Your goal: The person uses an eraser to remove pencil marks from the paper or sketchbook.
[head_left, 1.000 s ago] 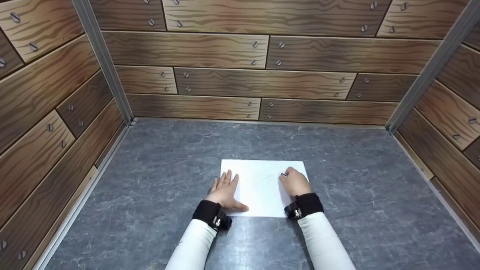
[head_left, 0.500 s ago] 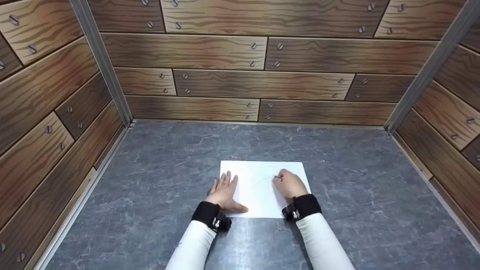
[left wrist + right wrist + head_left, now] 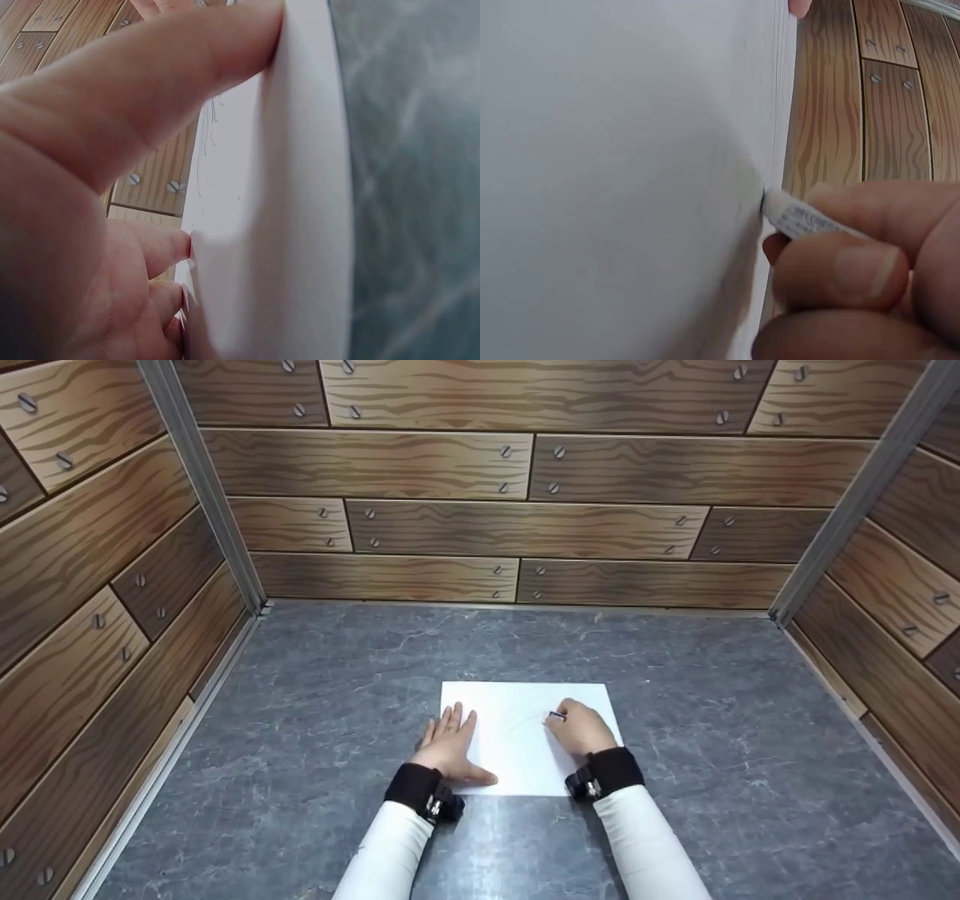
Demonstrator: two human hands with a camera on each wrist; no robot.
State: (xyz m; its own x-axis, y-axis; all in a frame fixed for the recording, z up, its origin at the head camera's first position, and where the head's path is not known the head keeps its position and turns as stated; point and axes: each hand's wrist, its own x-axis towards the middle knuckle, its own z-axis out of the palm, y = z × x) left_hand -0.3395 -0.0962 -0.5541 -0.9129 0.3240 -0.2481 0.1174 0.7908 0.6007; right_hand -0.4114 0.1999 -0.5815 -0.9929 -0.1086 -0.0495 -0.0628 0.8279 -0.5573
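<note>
A white sheet of paper [image 3: 517, 769] lies flat, with faint thin lines [image 3: 206, 142] drawn on it. My left hand [image 3: 448, 751] rests spread on the sheet's left side, fingers and thumb apart. In the left wrist view its thumb presses near the paper's front edge. On the right side of the sheet, my right hand [image 3: 583, 729] pinches a short, slim white stick [image 3: 802, 215] with small dark print between curled fingers and thumb. The tip of the stick meets the paper in the right wrist view. Its other end looks dark in the head view; the fingers hide its middle.
Under the paper is a grey marbled tabletop [image 3: 337, 675]. Wood-patterned panels [image 3: 435, 529] stand as walls at the back and both sides, with grey metal strips [image 3: 206, 480] in the corners. Black wrist straps with small cameras [image 3: 442, 804] sit on both wrists.
My right hand has shifted a little to the left over the paper with the stick, then stayed nearly in place. The left hand has kept its place on the sheet.
</note>
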